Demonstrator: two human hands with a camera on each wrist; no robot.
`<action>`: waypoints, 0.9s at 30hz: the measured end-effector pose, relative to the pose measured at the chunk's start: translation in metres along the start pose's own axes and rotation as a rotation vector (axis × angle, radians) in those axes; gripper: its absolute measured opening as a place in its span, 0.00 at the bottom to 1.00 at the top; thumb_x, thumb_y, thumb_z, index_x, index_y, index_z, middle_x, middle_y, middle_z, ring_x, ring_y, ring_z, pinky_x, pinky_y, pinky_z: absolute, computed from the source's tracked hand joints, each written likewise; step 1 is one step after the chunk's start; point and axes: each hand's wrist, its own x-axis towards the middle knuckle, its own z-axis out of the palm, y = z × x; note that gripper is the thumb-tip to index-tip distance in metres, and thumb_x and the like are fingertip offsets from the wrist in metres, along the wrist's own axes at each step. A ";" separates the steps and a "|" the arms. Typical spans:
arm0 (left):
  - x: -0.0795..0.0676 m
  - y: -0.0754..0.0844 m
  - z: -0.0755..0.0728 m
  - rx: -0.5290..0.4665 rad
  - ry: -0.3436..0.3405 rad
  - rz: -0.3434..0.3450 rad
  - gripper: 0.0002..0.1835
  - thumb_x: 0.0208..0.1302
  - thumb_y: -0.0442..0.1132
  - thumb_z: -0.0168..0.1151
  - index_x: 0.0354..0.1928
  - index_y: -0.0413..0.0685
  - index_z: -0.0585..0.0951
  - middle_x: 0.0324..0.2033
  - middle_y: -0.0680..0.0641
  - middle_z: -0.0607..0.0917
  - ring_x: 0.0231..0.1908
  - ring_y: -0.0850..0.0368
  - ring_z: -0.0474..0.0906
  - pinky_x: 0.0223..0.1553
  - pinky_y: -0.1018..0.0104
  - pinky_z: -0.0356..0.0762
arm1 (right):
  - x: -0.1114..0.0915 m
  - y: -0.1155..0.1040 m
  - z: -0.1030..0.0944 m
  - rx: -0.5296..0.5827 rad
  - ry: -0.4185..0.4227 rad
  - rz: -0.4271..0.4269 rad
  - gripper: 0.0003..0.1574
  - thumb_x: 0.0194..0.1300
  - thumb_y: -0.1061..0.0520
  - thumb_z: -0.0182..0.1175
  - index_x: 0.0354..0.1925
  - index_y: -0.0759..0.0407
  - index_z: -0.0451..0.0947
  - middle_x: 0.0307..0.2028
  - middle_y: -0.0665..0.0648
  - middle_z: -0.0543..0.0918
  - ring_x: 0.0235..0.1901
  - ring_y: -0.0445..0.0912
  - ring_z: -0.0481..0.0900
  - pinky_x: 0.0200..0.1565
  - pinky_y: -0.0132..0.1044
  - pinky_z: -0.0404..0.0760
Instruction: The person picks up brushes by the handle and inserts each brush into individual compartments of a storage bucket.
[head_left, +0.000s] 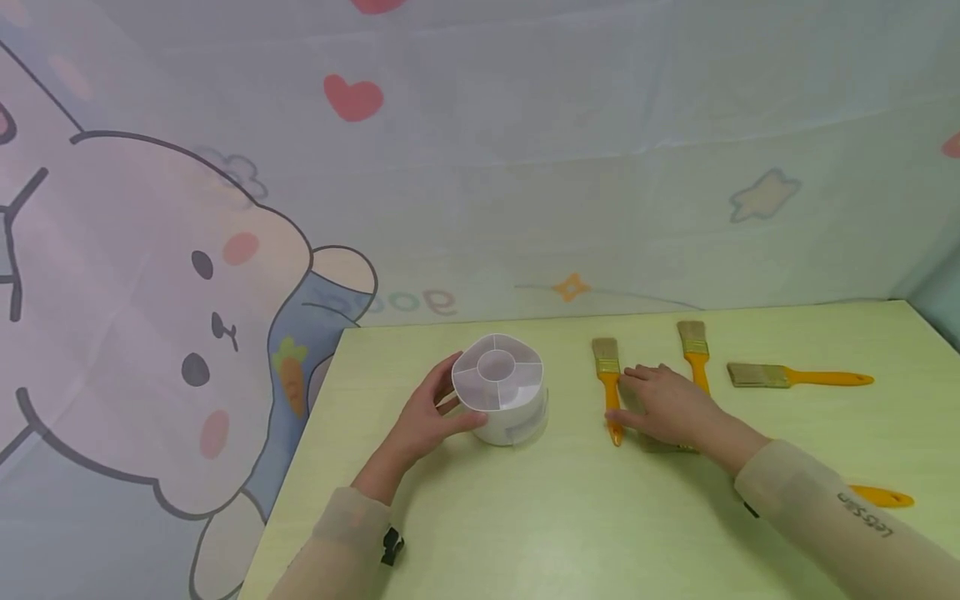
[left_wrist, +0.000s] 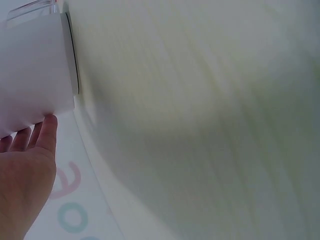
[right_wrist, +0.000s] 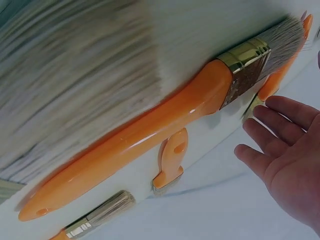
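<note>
My left hand [head_left: 431,412] holds a white round organizer [head_left: 517,417], thumb on its near side and fingers round the left. Open compartments circle a round middle one on its top. In the left wrist view, fingertips rest against the organizer's smooth white wall [left_wrist: 35,70]. My right hand [head_left: 667,404] reaches over the leftmost paintbrush [head_left: 612,400], thumb at its orange handle and fingertips beside its metal band. The right wrist view shows these fingers [right_wrist: 285,125] loosely extended near that brush. Another paintbrush [head_left: 697,367] lies just beyond the hand.
A paintbrush [head_left: 817,377] lies sideways at the right. Bristles [head_left: 660,446] show below my right hand, and an orange handle [head_left: 885,497] shows past the sleeve. The pale yellow table [head_left: 570,517] meets a printed cloth backdrop [head_left: 525,208] behind.
</note>
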 end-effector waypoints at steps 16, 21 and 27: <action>0.000 0.001 0.000 0.012 -0.006 -0.006 0.52 0.61 0.30 0.80 0.83 0.51 0.62 0.77 0.43 0.70 0.78 0.44 0.65 0.75 0.53 0.70 | 0.007 -0.002 0.003 -0.078 -0.007 0.010 0.45 0.74 0.35 0.65 0.66 0.73 0.78 0.66 0.73 0.80 0.68 0.68 0.76 0.71 0.69 0.71; 0.001 0.000 0.000 0.009 -0.005 -0.003 0.52 0.60 0.30 0.80 0.83 0.51 0.62 0.77 0.44 0.70 0.78 0.45 0.66 0.75 0.54 0.70 | 0.010 -0.001 0.003 -0.078 -0.013 0.007 0.45 0.74 0.36 0.66 0.68 0.72 0.77 0.67 0.74 0.79 0.68 0.69 0.75 0.71 0.69 0.70; 0.001 -0.002 -0.001 0.026 -0.004 -0.011 0.52 0.61 0.33 0.81 0.83 0.52 0.62 0.77 0.44 0.70 0.78 0.44 0.65 0.75 0.53 0.71 | 0.012 0.002 0.004 -0.085 -0.013 -0.010 0.44 0.73 0.36 0.67 0.69 0.68 0.77 0.67 0.74 0.78 0.68 0.69 0.75 0.70 0.72 0.69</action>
